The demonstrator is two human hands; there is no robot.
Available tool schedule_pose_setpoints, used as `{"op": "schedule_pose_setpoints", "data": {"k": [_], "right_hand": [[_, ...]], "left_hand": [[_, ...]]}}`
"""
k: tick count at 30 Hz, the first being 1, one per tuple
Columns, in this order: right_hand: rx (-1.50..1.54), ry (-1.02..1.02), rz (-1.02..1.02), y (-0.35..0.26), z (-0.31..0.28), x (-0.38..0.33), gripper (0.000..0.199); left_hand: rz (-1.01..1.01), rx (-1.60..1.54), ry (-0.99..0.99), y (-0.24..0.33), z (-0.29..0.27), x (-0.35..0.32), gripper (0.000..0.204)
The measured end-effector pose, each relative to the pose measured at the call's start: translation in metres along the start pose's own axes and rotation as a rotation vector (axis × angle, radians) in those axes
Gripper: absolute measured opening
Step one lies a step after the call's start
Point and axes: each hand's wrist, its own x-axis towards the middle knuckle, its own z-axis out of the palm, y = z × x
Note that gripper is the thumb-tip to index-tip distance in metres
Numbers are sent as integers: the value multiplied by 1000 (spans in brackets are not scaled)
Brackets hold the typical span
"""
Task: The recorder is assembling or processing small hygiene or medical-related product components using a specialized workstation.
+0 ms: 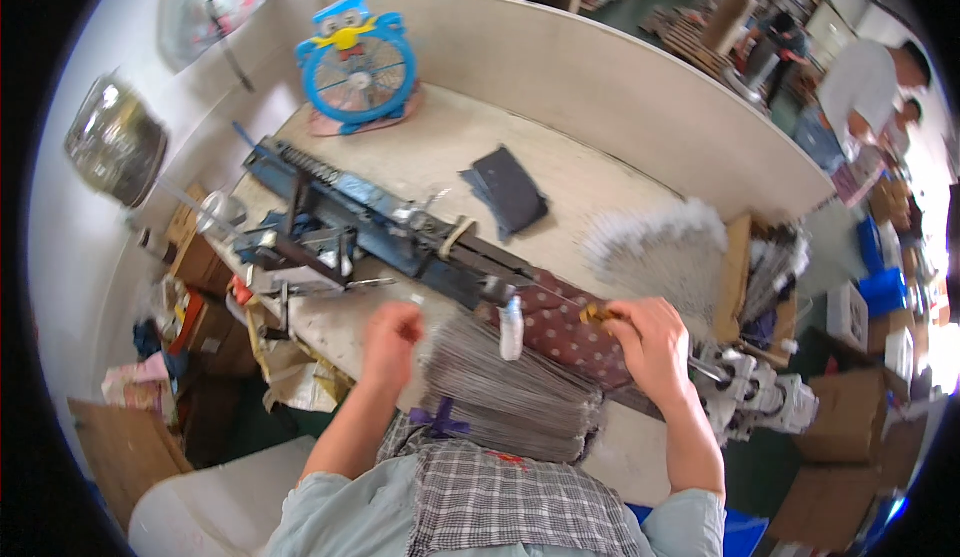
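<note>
- I have the pale table filling the middle of the frame [450, 132], everything below set on it or held over it.
- The long blue-grey machine [375, 219] runs aslant from the upper left toward the centre.
- I see a thick stack of grey sheets [510, 387] at lower centre, just in front of the person's checked apron [515, 502].
- A fluffy white-grey bundle [655, 252] sits right of centre.
- The maroon polka-dot cloth [560, 332] lies between that bundle and the stack.
- The right hand [655, 352], right of centre, is above the cloth's right end; I see its thumb and fingers drawn narrow in a pinch at the tips.
- The left hand [393, 335], left of centre, appears near the stack's upper left corner with fingers curled in; blur means I cannot tell if it holds anything.
- A white bottle [511, 335] stands out near the centre, between the two hands.
- Smallest, a yellow-brown piece [597, 312] shows right of centre, pinched at the right hand's fingertips.
</note>
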Motion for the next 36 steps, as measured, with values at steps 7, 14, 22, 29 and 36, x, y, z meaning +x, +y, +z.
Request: {"op": "schedule_pose_setpoints", "data": {"k": [7,14,22,29,36], "right_hand": [[307,-60,276,25,-3,-13,16],[452,-101,376,39,-10,-27,19],[140,-36,-63,35,-16,-23,17],[-116,95,-69,11,39,26,12],[164,-111,103,-1,38,29,16]], "left_hand": [[-91,154,-444,-42,159,-38,16],[-51,222,-502,-69,172,-31,17],[-96,210,-358,-48,165,-33,16],[-188,45,-192,-32,164,-35,16],[-163,110,-287,-30,152,-33,27]]}}
